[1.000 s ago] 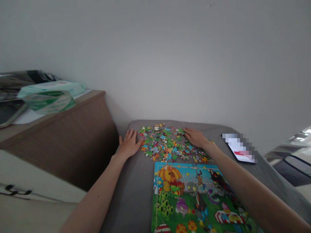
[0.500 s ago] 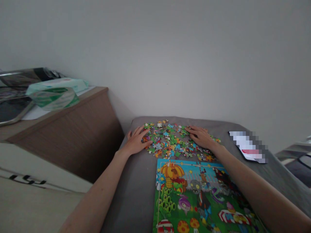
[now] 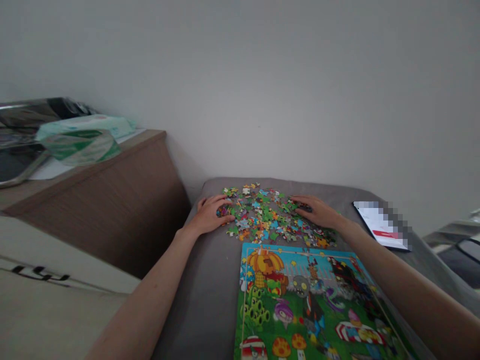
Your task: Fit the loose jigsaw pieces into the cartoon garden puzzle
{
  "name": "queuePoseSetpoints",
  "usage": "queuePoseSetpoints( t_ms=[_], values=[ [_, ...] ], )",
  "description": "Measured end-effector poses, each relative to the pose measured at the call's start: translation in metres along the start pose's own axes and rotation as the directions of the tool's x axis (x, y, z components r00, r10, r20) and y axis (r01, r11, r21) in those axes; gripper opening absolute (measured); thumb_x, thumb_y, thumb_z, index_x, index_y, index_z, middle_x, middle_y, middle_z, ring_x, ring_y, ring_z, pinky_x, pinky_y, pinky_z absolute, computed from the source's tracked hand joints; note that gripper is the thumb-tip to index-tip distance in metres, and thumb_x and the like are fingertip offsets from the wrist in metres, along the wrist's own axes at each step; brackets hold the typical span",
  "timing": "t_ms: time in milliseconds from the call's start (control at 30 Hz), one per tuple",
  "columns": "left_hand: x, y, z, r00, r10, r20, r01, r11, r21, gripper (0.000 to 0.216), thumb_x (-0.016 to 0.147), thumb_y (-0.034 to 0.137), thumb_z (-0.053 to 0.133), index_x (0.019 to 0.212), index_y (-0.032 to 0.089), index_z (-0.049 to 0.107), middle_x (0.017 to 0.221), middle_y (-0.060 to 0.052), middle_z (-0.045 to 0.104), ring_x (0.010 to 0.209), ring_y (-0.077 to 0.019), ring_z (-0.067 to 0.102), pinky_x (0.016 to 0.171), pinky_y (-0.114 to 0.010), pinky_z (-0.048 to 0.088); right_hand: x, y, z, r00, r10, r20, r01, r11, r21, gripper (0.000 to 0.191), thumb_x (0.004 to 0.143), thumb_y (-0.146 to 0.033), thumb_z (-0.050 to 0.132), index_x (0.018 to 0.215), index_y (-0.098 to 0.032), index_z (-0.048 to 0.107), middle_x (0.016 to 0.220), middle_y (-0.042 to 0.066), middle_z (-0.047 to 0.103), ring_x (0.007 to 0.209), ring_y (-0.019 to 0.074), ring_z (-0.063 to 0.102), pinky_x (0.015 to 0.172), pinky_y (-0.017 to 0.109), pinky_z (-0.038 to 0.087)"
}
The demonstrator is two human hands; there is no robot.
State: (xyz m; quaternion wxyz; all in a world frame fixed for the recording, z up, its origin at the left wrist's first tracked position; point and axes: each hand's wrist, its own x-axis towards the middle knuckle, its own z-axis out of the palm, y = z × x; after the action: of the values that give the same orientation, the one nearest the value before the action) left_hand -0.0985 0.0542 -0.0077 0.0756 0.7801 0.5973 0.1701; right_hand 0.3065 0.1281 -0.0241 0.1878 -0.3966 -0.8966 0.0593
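On grey cloth [image 3: 204,295] lie one board [image 3: 300,302] and, between left hand [image 3: 210,217] and right hand [image 3: 319,212], both unclenched, puzzle pieces [image 3: 266,215] (dozens, overlapping).

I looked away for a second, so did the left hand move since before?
Yes. Judged against the brown cabinet side, the left hand has moved right, in toward the puzzle pieces.

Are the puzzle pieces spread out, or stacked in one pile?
Spread out: the puzzle pieces lie scattered over grey cloth, mostly between left hand and right hand.
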Motion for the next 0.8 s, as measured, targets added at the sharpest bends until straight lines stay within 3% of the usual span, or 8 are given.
queuePoseSetpoints(
  t_ms=[167,267,433,533,633,733,800],
  values=[
    [0.0,-0.002,0.001,1.0,0.009,0.001,-0.009,0.999,0.031,0.034,0.094,0.047,0.055,0.123,0.032,0.063,0.149,-0.004,0.05,0.139,-0.0261,0.042,0.115,-0.058,0.02,-0.005,-0.002,-0.001,0.999,0.051,0.01,-0.051,0.998,-0.04,0.049,0.096,-0.043,0.047,0.14,-0.023,0.057,0.143,0.013,0.056,0.133,0.034,0.051,0.111,0.057,0.04],
    [0.001,-0.001,0.001,1.0,-0.001,-0.03,0.003,0.998,0.058,0.032,0.094,0.044,0.056,0.122,0.031,0.064,0.147,-0.005,0.053,0.136,-0.0263,0.046,0.113,-0.056,0.025,-0.017,-0.02,-0.006,0.998,0.067,0.015,-0.066,0.996,-0.057,0.051,0.1,-0.045,0.042,0.146,-0.026,0.049,0.151,0.01,0.048,0.139,0.0329,0.043,0.114,0.059,0.034],
    [0.002,0.022,0.005,0.984,0.043,-0.172,-0.017,0.989,0.147,0.035,0.097,0.04,0.052,0.128,0.028,0.062,0.144,-0.007,0.054,0.136,-0.0287,0.044,0.11,-0.054,0.033,-0.057,-0.068,-0.015,0.99,-0.081,0.113,0.087,0.995,-0.046,0.05,0.104,-0.044,0.037,0.152,-0.033,0.037,0.159,0.003,0.035,0.146,0.0261,0.032,0.118,0.052,0.031],
    [-0.003,0.044,0.009,0.974,0.21,-0.086,-0.2,0.973,0.113,0.038,0.1,0.045,0.048,0.131,0.03,0.061,0.148,-0.005,0.051,0.14,-0.0268,0.04,0.113,-0.051,0.032,-0.081,-0.081,-0.014,0.979,-0.068,0.191,0.078,0.996,-0.044,0.049,0.104,-0.046,0.037,0.151,-0.035,0.038,0.157,0.002,0.038,0.145,0.0271,0.034,0.116,0.056,0.034],
    [-0.007,0.055,0.011,0.945,0.323,0.048,-0.326,0.942,0.082,0.036,0.101,0.047,0.047,0.131,0.037,0.062,0.151,-0.001,0.047,0.143,-0.0267,0.036,0.115,-0.052,0.029,-0.097,-0.073,-0.012,0.988,0.017,0.152,-0.005,0.997,-0.077,0.05,0.104,-0.047,0.034,0.15,-0.029,0.042,0.156,0.005,0.039,0.145,0.0282,0.033,0.116,0.057,0.033],
    [-0.007,0.05,0.008,0.951,0.295,0.093,-0.305,0.944,0.125,0.032,0.1,0.043,0.048,0.128,0.039,0.065,0.15,-0.001,0.049,0.142,-0.0284,0.038,0.113,-0.053,0.03,-0.107,-0.058,-0.014,0.99,0.093,0.108,-0.082,0.992,-0.1,0.053,0.104,-0.048,0.033,0.149,-0.024,0.044,0.154,0.009,0.043,0.145,0.0288,0.034,0.117,0.057,0.031],
    [-0.005,0.041,0.006,0.967,0.245,0.065,-0.253,0.952,0.171,0.033,0.1,0.043,0.048,0.127,0.038,0.066,0.149,-0.002,0.05,0.14,-0.0301,0.039,0.112,-0.054,0.032,-0.111,-0.052,-0.014,0.988,0.129,0.089,-0.119,0.987,-0.11,0.053,0.103,-0.049,0.032,0.149,-0.024,0.045,0.154,0.008,0.043,0.145,0.0285,0.035,0.117,0.057,0.03]
  ],
)
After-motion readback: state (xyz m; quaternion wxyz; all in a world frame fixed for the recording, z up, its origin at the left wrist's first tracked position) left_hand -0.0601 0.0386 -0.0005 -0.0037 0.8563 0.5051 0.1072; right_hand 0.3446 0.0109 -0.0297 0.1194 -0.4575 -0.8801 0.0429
